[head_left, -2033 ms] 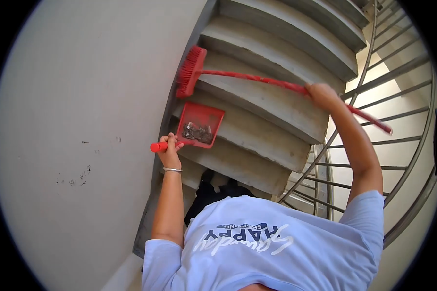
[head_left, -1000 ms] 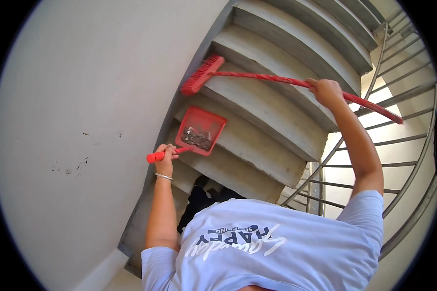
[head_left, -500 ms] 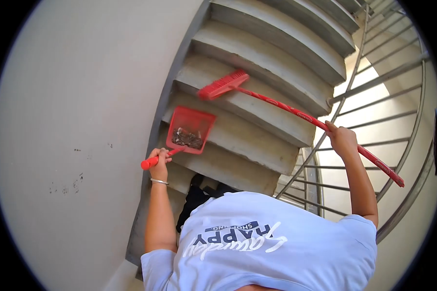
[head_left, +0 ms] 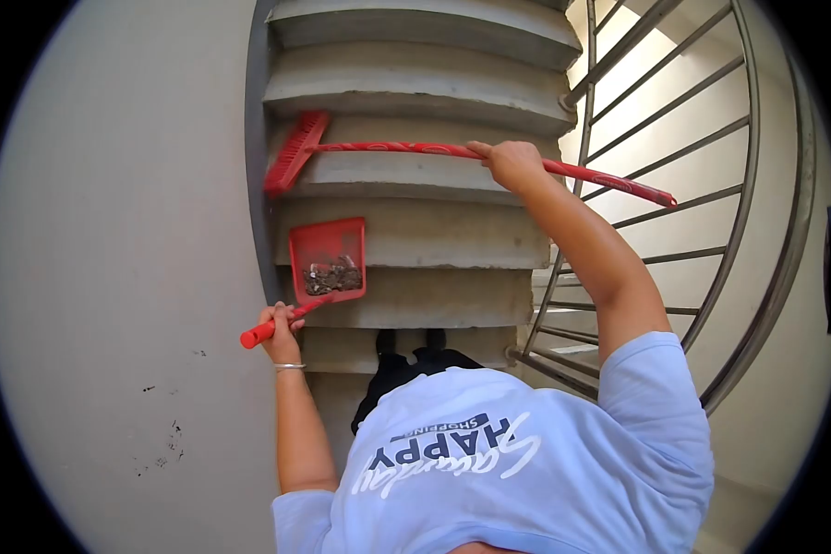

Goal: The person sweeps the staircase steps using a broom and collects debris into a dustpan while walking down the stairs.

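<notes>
My left hand (head_left: 282, 332) is closed round the handle of a red dustpan (head_left: 354, 260), which holds a heap of grey and brown debris (head_left: 334, 277). The pan's open edge faces up the stairs. My right hand (head_left: 515, 166) grips the red handle of a broom (head_left: 295, 152), well back from its head. The broom head, slightly blurred, lies at the left end of a step, close to the wall and above the dustpan. Its handle runs across the stairs towards the railing.
Concrete steps (head_left: 415, 231) rise away from my feet. On the left is a grey wall (head_left: 129, 231) with dark marks and a darker skirting band. A metal railing (head_left: 679, 249) curves along the right side. My dark shoes (head_left: 411, 343) stand on a lower step.
The broom head has moved left to the wall, and its handle is now nearly level. My right hand has shifted left and up. The view has turned, and the dustpan appears slightly further left.
</notes>
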`<state>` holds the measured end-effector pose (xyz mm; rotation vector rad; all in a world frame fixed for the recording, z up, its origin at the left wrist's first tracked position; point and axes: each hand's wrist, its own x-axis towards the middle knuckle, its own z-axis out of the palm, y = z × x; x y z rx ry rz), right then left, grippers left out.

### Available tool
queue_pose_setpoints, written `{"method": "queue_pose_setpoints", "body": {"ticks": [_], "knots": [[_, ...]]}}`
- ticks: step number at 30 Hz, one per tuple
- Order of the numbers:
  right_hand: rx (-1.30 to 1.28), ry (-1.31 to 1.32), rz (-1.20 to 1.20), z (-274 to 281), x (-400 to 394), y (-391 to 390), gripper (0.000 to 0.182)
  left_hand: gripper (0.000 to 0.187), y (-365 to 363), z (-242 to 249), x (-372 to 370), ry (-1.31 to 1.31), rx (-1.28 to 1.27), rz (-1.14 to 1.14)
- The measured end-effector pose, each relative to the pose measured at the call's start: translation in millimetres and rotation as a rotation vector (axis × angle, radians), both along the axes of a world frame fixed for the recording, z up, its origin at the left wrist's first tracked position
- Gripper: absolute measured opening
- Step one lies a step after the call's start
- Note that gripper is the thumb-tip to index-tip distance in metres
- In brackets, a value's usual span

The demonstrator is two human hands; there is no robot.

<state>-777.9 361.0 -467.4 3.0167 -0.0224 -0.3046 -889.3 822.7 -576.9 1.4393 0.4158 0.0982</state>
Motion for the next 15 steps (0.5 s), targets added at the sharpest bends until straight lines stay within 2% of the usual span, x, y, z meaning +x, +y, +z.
{"method": "queue_pose_setpoints", "body": {"ticks": [4, 7, 8, 11, 13, 15], "knots": [[-0.005, -0.100, -0.031, 5, -54, -48, 0.034, 0.025, -2, 2, 11, 0.004, -0.006, -0.023], [-0.099, 0.009, -0.166, 20, -112, -87, 0.032, 0.024, -1, 1, 13, -0.002, -0.003, -0.068], [-0.116, 0.066, -0.213, 35, -129, -88, 0.033, 0.025, 1, 2, 13, 0.002, 0.007, -0.105], [-0.097, 0.021, -0.274, 52, -174, -98, 0.037, 0.024, 5, 1, 12, 0.019, 0.048, -0.205], [-0.178, 0.061, -0.350, 78, -194, -89, 0.036, 0.025, 4, 11, 12, 0.043, 0.036, -0.230], [-0.176, 0.049, -0.383, 81, -214, -91, 0.036, 0.026, -3, 17, 11, 0.076, 0.030, -0.275]]}}
